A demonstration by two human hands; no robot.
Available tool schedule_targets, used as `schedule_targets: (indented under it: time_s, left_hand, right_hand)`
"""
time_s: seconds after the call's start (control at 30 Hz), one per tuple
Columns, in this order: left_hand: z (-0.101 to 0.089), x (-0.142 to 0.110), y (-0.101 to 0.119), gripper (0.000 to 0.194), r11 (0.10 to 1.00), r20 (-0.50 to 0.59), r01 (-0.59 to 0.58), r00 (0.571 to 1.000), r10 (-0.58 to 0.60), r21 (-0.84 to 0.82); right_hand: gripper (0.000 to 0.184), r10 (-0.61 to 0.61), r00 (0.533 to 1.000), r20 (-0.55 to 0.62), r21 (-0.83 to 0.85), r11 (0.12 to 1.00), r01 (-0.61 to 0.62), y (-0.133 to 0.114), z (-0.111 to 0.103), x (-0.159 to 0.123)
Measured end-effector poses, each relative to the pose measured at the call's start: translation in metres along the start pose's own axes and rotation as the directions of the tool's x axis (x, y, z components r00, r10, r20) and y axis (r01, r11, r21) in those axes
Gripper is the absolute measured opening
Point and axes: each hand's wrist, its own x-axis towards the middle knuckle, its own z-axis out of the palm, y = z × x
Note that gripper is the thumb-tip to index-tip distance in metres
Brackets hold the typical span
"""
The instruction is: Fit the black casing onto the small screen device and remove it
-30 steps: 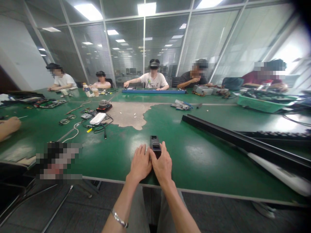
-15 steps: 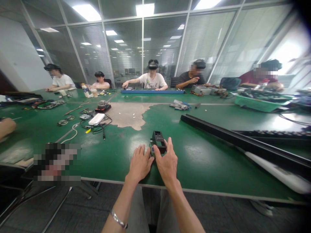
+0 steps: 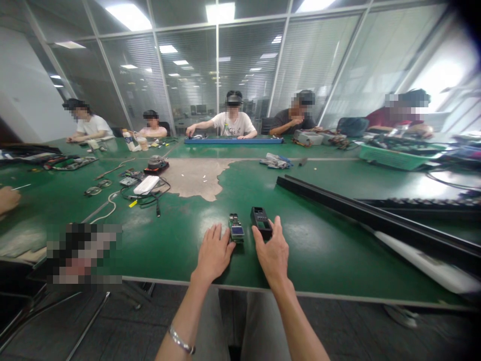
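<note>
On the green table in front of me lie two parts, side by side with a gap between them. The left one is a small circuit board with a display; the right one is a black plastic casing with cut-out windows. My left hand rests flat, fingers stretched out, its thumb against or just beside the board's lower left edge. Thumb on one side and fingers on the other, my right hand grips the near end of the casing. Part of the casing is hidden behind that hand.
A long black rail slants across the right side, with a white bar beneath. Left of centre lie a white box, cables and eyeglasses. Gloves and a green basket are farther off. Several people sit around.
My right hand has shifted the black casing to the right, away from the circuit board, which now shows in full. My left hand stays nearly where it was.
</note>
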Motion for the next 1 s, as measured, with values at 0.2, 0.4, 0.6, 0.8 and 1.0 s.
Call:
schedule_targets:
  time_s: [0.2, 0.4, 0.6, 0.8, 1.0]
  left_hand:
    - [-0.001, 0.000, 0.001, 0.051, 1.000, 0.006, 0.005, 1.000, -0.005, 0.005]
    - [-0.002, 0.000, 0.001, 0.051, 1.000, 0.007, 0.000, 1.000, 0.000, 0.014]
    - [0.000, 0.000, 0.000, 0.053, 1.000, 0.003, 0.002, 1.000, -0.002, 0.023]
    - [0.004, 0.000, -0.002, 0.060, 0.999, 0.000, -0.008, 1.000, 0.008, 0.032]
    - [0.002, 0.000, 0.000, 0.055, 0.999, -0.006, 0.006, 1.000, -0.005, 0.033]
  right_hand:
    - [0.085, -0.006, 0.999, 0.036, -0.029, 1.000, 0.007, 0.009, 0.003, -0.002]
    - [0.086, 0.013, 0.998, 0.061, -0.062, 0.998, -0.009, 0.017, 0.008, -0.006]
    - [0.092, 0.006, 0.998, 0.066, -0.077, 0.997, -0.001, 0.022, 0.010, -0.008]
    - [0.095, -0.004, 1.000, 0.026, -0.036, 0.999, 0.005, 0.024, 0.010, -0.009]
    - [0.088, -0.041, 0.999, -0.015, 0.012, 0.999, 0.041, 0.019, 0.008, -0.009]
